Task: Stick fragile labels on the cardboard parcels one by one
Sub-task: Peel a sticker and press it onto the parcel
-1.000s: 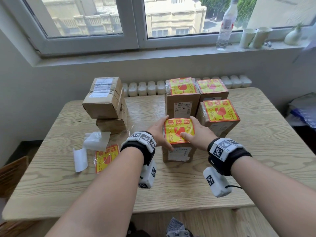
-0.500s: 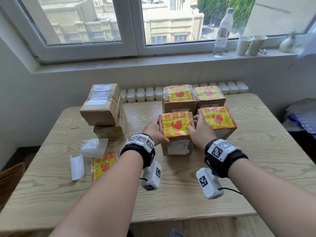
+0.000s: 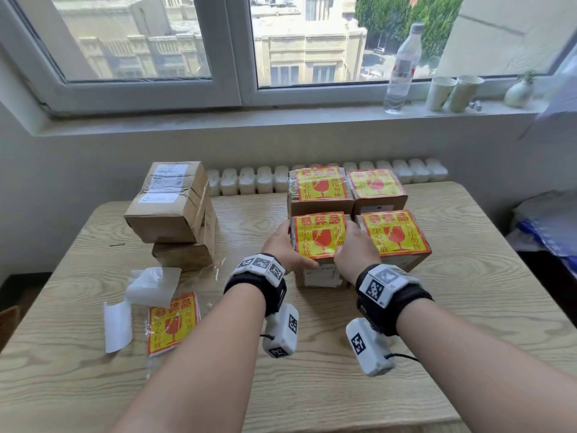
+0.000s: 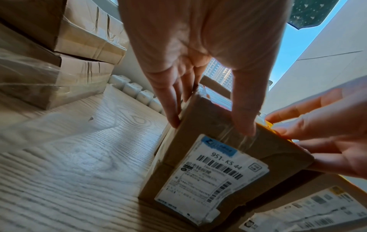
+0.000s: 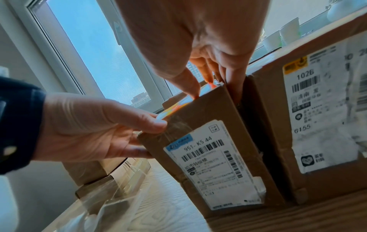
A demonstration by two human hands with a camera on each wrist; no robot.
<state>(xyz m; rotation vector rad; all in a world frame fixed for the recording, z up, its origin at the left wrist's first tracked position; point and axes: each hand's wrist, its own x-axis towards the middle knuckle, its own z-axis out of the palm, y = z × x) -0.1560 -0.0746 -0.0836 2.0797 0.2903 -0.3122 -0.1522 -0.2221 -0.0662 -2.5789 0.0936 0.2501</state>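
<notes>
Head view: both hands (image 3: 318, 245) grip upright parcel (image 3: 318, 273), label (image 3: 320, 235) facing up.

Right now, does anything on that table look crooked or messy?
Yes. The top brown cardboard box of the unlabelled stack on the left sits twisted and overhanging the box beneath. Beside it, crumpled white backing papers and a loose yellow-and-red fragile label lie scattered. The four labelled parcels look tidy.
</notes>
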